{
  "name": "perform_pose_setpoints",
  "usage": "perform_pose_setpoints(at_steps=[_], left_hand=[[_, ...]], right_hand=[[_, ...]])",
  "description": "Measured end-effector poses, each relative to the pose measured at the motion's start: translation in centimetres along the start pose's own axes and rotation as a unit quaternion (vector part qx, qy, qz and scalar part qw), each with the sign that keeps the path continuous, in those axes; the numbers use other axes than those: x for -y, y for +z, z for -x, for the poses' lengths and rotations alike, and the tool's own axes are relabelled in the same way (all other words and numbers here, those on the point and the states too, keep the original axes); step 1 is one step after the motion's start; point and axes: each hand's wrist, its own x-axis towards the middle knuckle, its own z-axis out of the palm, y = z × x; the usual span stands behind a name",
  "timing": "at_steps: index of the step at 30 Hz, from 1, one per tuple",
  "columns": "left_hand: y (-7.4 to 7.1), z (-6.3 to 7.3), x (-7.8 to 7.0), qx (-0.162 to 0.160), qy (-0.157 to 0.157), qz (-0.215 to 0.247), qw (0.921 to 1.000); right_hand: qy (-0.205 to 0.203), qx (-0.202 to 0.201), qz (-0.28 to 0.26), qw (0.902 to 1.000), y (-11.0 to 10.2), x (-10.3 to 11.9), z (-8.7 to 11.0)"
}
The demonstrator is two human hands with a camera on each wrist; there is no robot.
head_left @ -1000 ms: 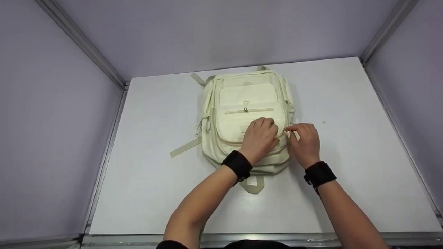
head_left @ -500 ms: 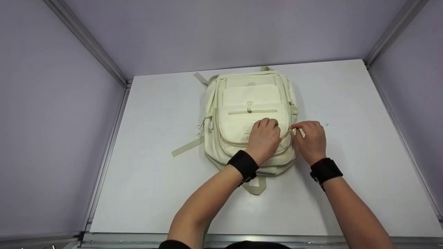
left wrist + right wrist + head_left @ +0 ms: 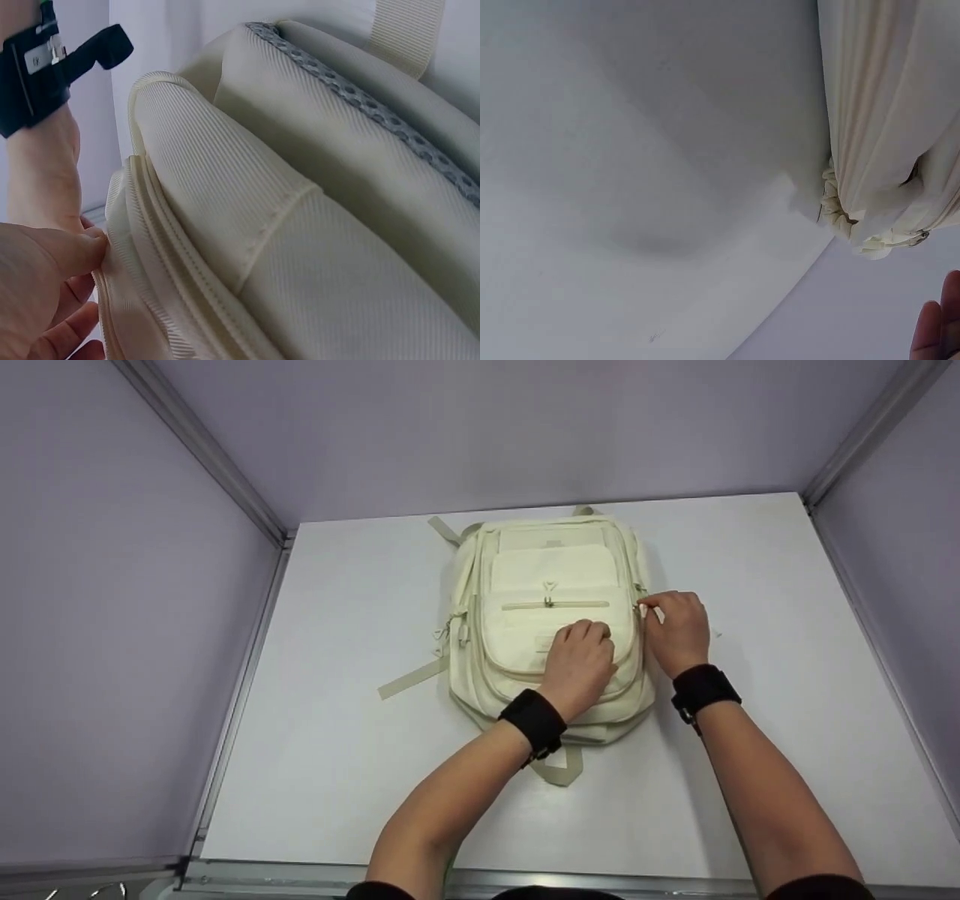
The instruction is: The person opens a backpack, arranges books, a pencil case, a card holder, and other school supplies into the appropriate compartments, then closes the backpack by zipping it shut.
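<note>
A cream backpack lies front side up on the white table, its top handle toward the person. My left hand is on the lower front pocket; in the left wrist view its thumb and fingers pinch the fabric edge beside the zipper. At the backpack's right side, my right hand pinches a small zipper pull between thumb and fingertips. The pull itself is mostly hidden by the fingers. In the right wrist view only some fingertips show, at the lower right corner.
Loose straps stick out at the left of the backpack, and a webbing loop at its near end. A small pale scrap lies right of the right hand. Grey-lilac panels enclose the white table.
My right hand has moved up along the backpack's right side, away from the person, with the zipper pull. The left hand keeps its hold on the pocket edge. The head view has shifted slightly.
</note>
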Motion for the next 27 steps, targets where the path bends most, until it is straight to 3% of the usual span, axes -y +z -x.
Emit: perform_pose_setpoints(at_steps=[5, 12, 18, 21, 25, 27], left_hand=[[0.1, 0.0, -0.4, -0.004, 0.005, -0.011, 0.9999], [0.2, -0.1, -0.7, -0.003, 0.01, -0.007, 0.9999], [0.2, -0.1, -0.7, 0.003, 0.009, 0.001, 1.0], [0.3, -0.1, -0.7, 0.005, 0.01, 0.004, 0.9999], [0.4, -0.2, -0.6, 0.01, 0.008, 0.004, 0.9999], [0.4, -0.2, -0.5, 0.011, 0.006, 0.006, 0.9999]], right_hand=[[0.04, 0.022, 0.017, 0.9988, 0.0, -0.4, -1.5], [0.06, 0.035, 0.036, 0.9969, 0.1, -0.6, -2.2], [0.116, 0.059, -0.019, 0.9914, 0.0, -0.5, -1.8], [0.19, 0.071, -0.102, 0.9739, -0.2, -0.5, -1.5], [0.294, 0.055, -0.216, 0.9294, -0.4, -0.7, -1.1], [0.325, 0.044, -0.244, 0.9127, -0.5, -0.9, -0.9]])
